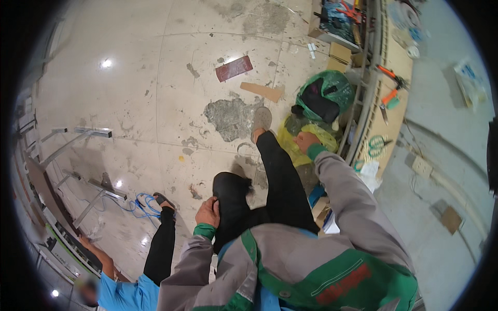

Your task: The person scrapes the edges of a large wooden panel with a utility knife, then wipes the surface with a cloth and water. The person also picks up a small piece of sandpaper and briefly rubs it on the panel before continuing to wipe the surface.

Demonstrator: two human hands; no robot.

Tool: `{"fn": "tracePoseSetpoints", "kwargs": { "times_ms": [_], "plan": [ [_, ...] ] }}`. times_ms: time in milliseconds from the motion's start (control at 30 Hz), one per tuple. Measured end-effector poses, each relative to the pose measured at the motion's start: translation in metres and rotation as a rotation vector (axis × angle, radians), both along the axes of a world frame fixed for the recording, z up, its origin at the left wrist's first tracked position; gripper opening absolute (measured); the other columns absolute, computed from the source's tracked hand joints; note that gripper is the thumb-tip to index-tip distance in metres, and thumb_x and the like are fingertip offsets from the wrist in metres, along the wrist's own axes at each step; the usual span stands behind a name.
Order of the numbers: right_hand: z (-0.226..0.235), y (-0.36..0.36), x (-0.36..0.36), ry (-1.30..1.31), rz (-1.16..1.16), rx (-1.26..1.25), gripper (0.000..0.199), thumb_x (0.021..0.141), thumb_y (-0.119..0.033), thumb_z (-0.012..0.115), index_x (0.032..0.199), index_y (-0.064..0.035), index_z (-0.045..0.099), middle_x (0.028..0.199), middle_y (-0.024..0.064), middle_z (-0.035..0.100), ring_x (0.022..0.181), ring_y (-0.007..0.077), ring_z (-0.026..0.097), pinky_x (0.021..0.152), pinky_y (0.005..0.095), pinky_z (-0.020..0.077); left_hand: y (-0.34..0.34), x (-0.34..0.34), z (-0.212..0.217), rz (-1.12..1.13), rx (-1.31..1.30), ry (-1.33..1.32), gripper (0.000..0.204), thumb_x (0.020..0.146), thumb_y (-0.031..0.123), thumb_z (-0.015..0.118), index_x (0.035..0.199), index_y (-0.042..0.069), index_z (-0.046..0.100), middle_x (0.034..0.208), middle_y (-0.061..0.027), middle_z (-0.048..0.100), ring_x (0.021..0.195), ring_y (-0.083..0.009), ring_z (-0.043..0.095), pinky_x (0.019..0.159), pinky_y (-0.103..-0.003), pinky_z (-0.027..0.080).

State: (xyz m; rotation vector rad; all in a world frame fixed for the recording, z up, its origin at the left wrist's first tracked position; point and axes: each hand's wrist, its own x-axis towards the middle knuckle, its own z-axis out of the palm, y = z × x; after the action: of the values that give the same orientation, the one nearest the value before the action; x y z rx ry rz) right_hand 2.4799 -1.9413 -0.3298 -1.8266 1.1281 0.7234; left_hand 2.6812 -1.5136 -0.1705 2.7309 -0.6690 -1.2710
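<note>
Right hand [307, 140] is lying against the yellow bag [328, 138] just beside the green bag [340, 87], seemingly handling it, grasp unclear, next calling for a sure hold, while the loose left hand [208, 211] is resting on a knee [232, 197] well apart from the green bag.

Near bag [327, 137], at the right hand [307, 141]: translucent yellow. Far bag [340, 85], just beyond that hand: translucent green, with black contents [319, 103]. Beyond and left of the right hand: strip [264, 92], tan; plate [234, 69], dark red. Right of the right hand: scissors [377, 146], green; pliers [400, 82], orange and black. Under the left hand [208, 212]: trousers [231, 205], black. Behind both hands: jacket [290, 246], grey and green. Ahead: floor [129, 78], cream, blotched grey.
</note>
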Motion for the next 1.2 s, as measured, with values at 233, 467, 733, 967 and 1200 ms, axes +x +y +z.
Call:
{"fn": "tracePoseSetpoints", "kwargs": {
  "times_ms": [233, 467, 733, 967, 1200],
  "plan": [
    [-0.169, -0.095, 0.205, 0.071, 0.008, -0.063, 0.076, 0.084, -0.042, 0.077, 0.146, -0.0073, 0.051, 0.133, 0.0196, 0.065, 0.125, 0.0375, 0.06, 0.106, 0.0467, 0.0466, -0.11, 0.099, -0.09, -0.308, -0.125, -0.052, 0.024, 0.084, 0.031, 0.08, 0.101, 0.017, 0.071, 0.087, -0.0071, 0.066, 0.082, -0.0299, 0.064, 0.072, -0.042, 0.044],
    [-0.323, -0.12, 0.368, -0.049, 0.204, -0.337, 0.087, 0.088, -0.041, 0.075, 0.158, -0.009, 0.035, 0.156, 0.0182, 0.045, 0.146, 0.0359, 0.038, 0.122, 0.0435, 0.0317, -0.129, 0.192, -0.123, -0.261, -0.182, -0.141, 0.013, 0.075, 0.017, 0.082, 0.079, 0.02, 0.069, 0.068, 0.0, 0.057, 0.067, -0.0242, 0.055, 0.064, -0.041, 0.037],
    [-0.42, -0.081, 0.381, 0.039, 0.5, -0.61, 0.041, 0.087, -0.021, 0.068, 0.127, -0.0119, 0.063, 0.116, 0.0118, 0.068, 0.115, 0.0323, 0.058, 0.1, 0.047, 0.0434, -0.124, 0.232, -0.129, -0.201, -0.211, -0.094, 0.017, 0.071, 0.014, 0.082, 0.078, 0.021, 0.069, 0.069, 0.0014, 0.057, 0.066, -0.0217, 0.054, 0.064, -0.04, 0.035],
    [-0.289, 0.011, 0.301, 0.041, -0.099, -0.249, 0.048, 0.088, -0.028, 0.071, 0.131, -0.0093, 0.06, 0.126, 0.0202, 0.064, 0.117, 0.0412, 0.06, 0.102, 0.0472, 0.048, -0.132, 0.24, -0.124, -0.285, -0.202, 0.013, 0.011, 0.077, 0.015, 0.078, 0.081, 0.019, 0.069, 0.07, -0.0011, 0.058, 0.068, -0.025, 0.056, 0.064, -0.041, 0.037],
    [-0.348, -0.006, 0.326, 0.088, 0.099, -0.479, 0.084, 0.085, -0.038, 0.077, 0.15, -0.0017, 0.039, 0.144, 0.0215, 0.054, 0.138, 0.0394, 0.046, 0.116, 0.0475, 0.0366, -0.109, 0.242, -0.133, -0.365, -0.198, -0.065, 0.012, 0.074, 0.016, 0.079, 0.078, 0.022, 0.069, 0.068, -0.0001, 0.056, 0.064, -0.0242, 0.054, 0.062, -0.041, 0.036]
  ]
}}
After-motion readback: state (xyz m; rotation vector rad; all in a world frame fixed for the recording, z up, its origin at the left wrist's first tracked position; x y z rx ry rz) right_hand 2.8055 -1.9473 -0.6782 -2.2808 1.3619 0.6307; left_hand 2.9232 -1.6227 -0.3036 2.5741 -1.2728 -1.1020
